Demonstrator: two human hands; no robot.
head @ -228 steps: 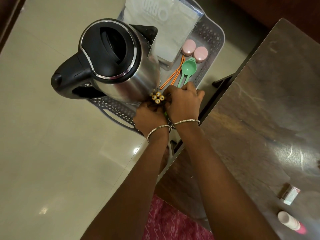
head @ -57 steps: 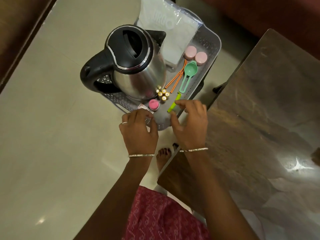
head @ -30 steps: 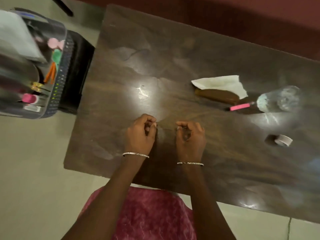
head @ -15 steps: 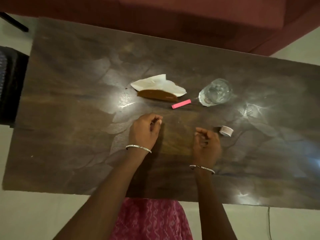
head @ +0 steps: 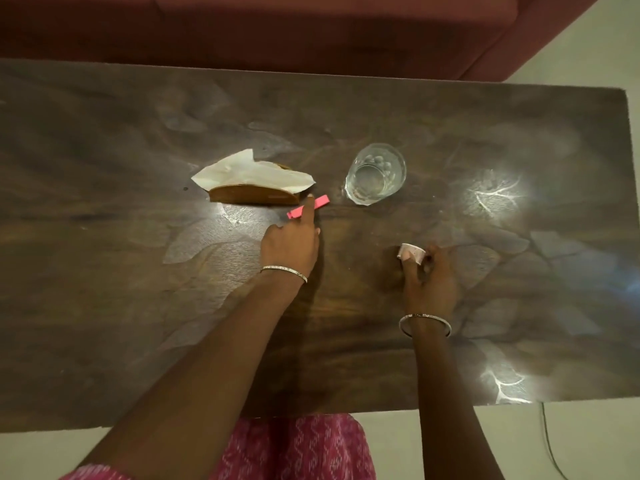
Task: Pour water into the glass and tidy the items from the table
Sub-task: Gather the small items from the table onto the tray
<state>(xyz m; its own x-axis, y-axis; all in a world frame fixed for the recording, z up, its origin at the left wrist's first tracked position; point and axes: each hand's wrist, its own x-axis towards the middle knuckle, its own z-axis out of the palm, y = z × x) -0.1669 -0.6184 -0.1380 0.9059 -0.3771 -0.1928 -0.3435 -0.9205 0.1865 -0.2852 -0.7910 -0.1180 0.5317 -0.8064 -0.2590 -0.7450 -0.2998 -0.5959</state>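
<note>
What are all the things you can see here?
table: 1, dark brown, fills the view
tissue holder: 1, brown, left of centre, holding white tissue
pink stick: 1, pink, beside the holder
glass: 1, clear, right of the stick
tape roll: 1, whitish, in right grip
sofa: 1, dark red, beyond table
cable: 1, dark, floor, lower right
bangles: 2, silver, on wrists
left grip: 1, hand, index finger touching pink stick
right grip: 1, hand, holding tape roll

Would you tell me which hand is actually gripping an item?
The right hand, fingers curled round the tape roll; the left hand only touches the pink clip.
</note>
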